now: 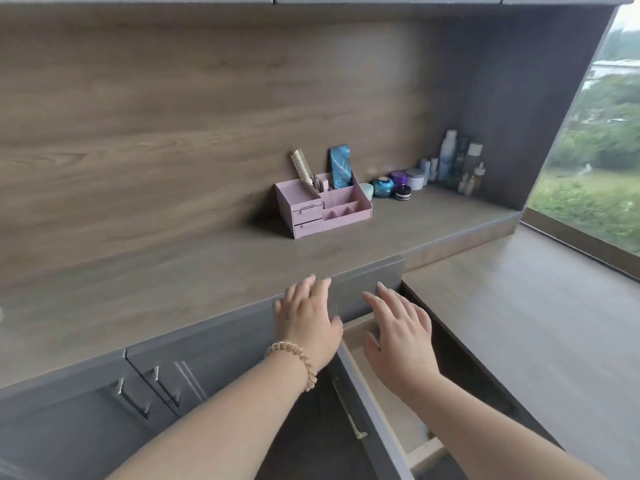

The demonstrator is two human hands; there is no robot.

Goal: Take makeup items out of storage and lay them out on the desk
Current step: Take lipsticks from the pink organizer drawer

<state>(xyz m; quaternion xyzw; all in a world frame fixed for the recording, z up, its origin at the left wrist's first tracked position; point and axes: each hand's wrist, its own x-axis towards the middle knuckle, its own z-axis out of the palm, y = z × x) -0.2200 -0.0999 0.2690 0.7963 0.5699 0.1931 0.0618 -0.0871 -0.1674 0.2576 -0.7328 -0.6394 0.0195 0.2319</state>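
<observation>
Two hands work here: your left hand (304, 318) and right hand (398, 332) are at the open drawer (424, 453), and the makeup items (398, 188) are at the back of the bench (173, 289).
The makeup items stand far from you: a pink organizer (323, 209) holds a hairbrush (303, 168) and a blue box (341, 167). Just to its right are round jars (382, 187), then tall bottles (457, 161) in the corner near the window (595, 150). Nearer to you the drawer is pulled out and shows its pale inside. Your left hand, with a coil bracelet (294, 362) on the wrist, lies with straight fingers at the bench edge. Your right hand is spread flat over the drawer and grips nothing.
</observation>
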